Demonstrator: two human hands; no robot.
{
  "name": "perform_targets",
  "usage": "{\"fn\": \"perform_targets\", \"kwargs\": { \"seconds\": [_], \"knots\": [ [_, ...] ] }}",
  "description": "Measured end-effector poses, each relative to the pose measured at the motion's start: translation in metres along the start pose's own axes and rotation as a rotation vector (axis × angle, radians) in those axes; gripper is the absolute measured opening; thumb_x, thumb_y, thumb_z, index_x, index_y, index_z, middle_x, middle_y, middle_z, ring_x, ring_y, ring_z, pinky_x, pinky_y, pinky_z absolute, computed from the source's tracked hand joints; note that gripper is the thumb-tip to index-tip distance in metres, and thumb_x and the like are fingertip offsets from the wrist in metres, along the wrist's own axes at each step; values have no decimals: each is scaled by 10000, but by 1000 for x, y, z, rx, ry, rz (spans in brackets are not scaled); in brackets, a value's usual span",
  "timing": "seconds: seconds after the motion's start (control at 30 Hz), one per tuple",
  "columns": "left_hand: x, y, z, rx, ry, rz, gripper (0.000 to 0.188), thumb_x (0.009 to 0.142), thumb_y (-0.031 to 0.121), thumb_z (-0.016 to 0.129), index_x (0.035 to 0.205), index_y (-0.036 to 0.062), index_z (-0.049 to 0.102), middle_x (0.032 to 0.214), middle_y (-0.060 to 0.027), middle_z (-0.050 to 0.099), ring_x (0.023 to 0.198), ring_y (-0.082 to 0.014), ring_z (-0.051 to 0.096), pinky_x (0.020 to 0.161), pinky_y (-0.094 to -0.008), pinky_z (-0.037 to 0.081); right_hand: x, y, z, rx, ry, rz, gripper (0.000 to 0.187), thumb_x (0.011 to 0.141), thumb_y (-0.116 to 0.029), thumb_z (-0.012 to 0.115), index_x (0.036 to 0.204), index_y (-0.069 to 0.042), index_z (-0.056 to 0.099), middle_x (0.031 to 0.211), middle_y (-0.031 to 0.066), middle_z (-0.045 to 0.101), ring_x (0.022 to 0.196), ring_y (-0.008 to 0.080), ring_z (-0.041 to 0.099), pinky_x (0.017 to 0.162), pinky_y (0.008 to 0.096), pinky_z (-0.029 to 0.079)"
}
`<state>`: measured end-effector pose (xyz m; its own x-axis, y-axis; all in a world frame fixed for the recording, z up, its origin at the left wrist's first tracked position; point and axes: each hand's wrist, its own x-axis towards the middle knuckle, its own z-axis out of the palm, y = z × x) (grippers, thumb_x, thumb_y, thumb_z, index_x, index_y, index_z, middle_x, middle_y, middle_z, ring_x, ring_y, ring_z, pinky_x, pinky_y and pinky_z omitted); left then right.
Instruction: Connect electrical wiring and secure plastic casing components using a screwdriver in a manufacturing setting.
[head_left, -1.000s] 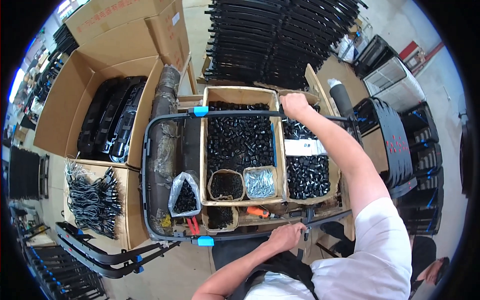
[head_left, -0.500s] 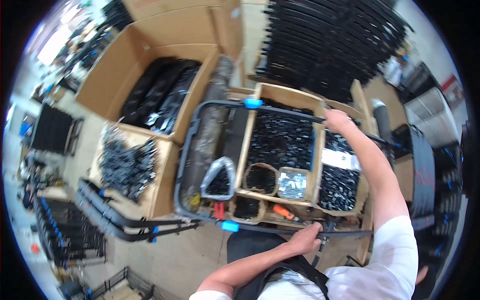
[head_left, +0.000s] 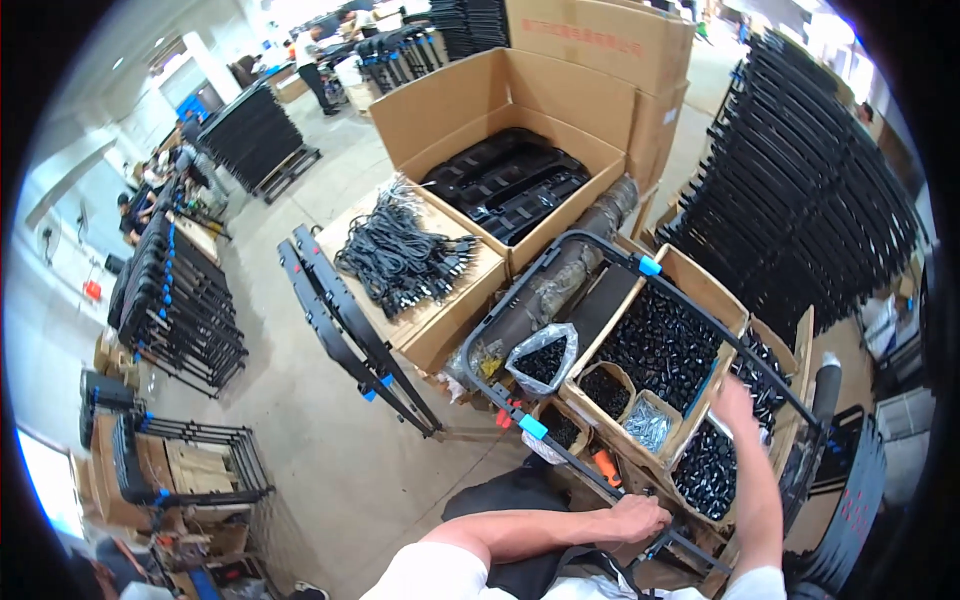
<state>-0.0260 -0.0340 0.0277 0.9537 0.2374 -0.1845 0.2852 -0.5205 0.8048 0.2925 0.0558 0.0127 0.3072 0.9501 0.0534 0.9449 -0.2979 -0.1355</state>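
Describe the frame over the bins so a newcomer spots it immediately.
Find the open carton; below and right of it is the tan bin of black parts. A black, round-cornered frame with blue patches spans that bin, the left hand at its near rail. Unlike the frames grouped at left, it lies over those parts.

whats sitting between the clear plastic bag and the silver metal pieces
In the head view, a small carton of tiny black parts lies there, plus the big box's wall beside the clear plastic bag.
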Motion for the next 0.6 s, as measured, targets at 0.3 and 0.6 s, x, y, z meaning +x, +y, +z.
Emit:
{"fn": "perform_targets", "kwargs": {
  "seconds": [0.3,0.6],
  "knots": [
    [-63,-93,-146,-71,1000,-53,519,875,173,709,1341,-34,616,1269,-297,649,1189,-453,625,1078,-480,488,-221,-129,-102,323,-434,-41,276,927,-292,676,1089,-74,723,906,211,750,873,428,728,800,516,579],
    [-185,-275,-436,-109,1752,-1247,518,869,204,665,1351,37,579,1367,-245,588,1263,-407,599,1093,-507,477,-253,-148,-75,-137,-364,172,479,966,-488,663,987,-12,725,766,222,721,768,424,725,727,535,559]
  ]
}}
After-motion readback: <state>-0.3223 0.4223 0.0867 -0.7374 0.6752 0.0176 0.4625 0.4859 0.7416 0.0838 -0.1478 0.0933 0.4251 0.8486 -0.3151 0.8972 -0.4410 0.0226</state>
